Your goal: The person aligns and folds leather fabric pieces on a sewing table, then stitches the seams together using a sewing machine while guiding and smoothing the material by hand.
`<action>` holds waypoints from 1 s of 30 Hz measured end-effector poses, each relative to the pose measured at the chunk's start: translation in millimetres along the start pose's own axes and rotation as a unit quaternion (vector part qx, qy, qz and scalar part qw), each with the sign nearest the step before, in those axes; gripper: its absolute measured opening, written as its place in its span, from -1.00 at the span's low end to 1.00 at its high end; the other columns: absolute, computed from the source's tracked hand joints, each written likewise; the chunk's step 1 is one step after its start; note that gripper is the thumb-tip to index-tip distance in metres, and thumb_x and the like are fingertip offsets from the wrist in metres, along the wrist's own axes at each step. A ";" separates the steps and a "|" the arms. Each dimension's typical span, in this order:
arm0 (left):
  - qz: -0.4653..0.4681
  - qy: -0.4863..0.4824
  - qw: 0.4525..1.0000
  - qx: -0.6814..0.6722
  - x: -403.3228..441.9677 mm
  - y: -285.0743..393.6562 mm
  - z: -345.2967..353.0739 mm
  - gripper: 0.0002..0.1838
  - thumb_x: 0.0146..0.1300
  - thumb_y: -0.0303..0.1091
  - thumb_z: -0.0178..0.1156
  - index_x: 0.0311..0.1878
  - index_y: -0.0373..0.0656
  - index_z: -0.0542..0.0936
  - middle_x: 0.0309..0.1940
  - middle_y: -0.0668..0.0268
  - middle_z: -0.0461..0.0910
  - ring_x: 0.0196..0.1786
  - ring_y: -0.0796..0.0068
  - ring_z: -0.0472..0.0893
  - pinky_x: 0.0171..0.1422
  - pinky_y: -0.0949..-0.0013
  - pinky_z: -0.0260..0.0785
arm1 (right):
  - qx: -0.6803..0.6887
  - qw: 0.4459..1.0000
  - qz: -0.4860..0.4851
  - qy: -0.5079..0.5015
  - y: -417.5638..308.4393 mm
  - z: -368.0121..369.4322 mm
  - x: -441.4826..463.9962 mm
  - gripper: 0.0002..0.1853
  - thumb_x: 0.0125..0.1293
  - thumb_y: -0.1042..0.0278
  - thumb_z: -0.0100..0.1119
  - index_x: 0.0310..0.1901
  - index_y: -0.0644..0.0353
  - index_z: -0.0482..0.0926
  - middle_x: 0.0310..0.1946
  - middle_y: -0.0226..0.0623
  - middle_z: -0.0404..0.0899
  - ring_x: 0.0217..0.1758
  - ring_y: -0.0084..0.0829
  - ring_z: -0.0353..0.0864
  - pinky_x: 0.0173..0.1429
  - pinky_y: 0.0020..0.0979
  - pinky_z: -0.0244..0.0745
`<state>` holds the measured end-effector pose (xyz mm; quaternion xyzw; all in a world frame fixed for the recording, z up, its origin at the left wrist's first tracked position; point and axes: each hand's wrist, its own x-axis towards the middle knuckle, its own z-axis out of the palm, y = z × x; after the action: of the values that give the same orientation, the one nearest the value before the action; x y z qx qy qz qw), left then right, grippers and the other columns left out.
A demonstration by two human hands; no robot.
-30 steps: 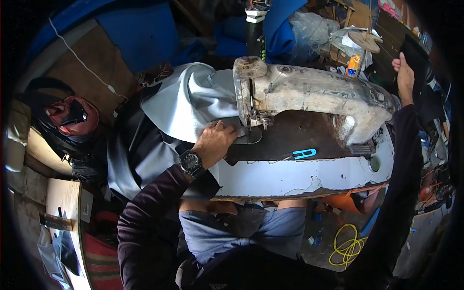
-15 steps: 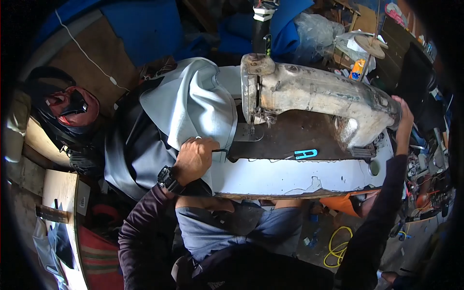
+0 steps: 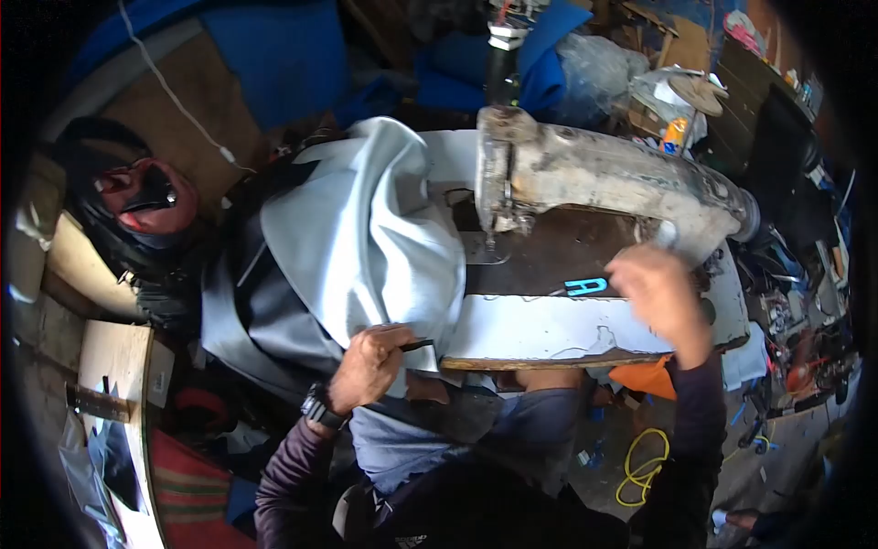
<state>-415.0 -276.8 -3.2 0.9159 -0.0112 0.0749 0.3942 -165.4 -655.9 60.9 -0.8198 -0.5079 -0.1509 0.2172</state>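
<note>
My left hand (image 3: pixel 369 368), with a watch on its wrist, is closed on the front edge of a silvery grey, leather-like sheet (image 3: pixel 352 238). A dark strip sticks out from its fingers on the right. The sheet lies bunched over black material (image 3: pixel 288 316), left of the sewing machine (image 3: pixel 613 169). Motion smears my right hand (image 3: pixel 663 297) in front of the machine's pillar, so its fingers cannot be made out. Close to its left are blue thread snips (image 3: pixel 585 287) on the machine bed.
The white tabletop (image 3: pixel 540 328) has a chipped wooden front edge. A thread stand (image 3: pixel 697 94) rises behind the machine. At far left sits a dark red and black bag (image 3: pixel 146 201). A yellow cable (image 3: pixel 643 467) lies coiled on the floor.
My right hand has left the handwheel and moved left towards the snips. My left hand has drawn the sheet's edge down towards me, off the needle area.
</note>
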 end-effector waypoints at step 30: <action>0.040 0.052 0.996 -0.059 -9.0 -27.2 10.9 -0.52 0.13 -0.66 0.02 0.10 -0.39 0.74 0.02 -0.09 0.78 0.13 -0.16 0.77 0.34 0.01 0.61 | -0.103 0.988 -0.096 -0.057 -171.0 149.1 50.8 -0.72 0.59 0.16 0.27 -0.19 0.21 0.56 -0.56 -0.20 0.68 -0.32 -0.15 0.75 -0.14 -0.11 0.64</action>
<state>-420.3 -266.4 -31.5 0.8847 -0.0314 0.1369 0.4444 -292.8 -474.3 -8.9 -0.7925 -0.5776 -0.1757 0.0864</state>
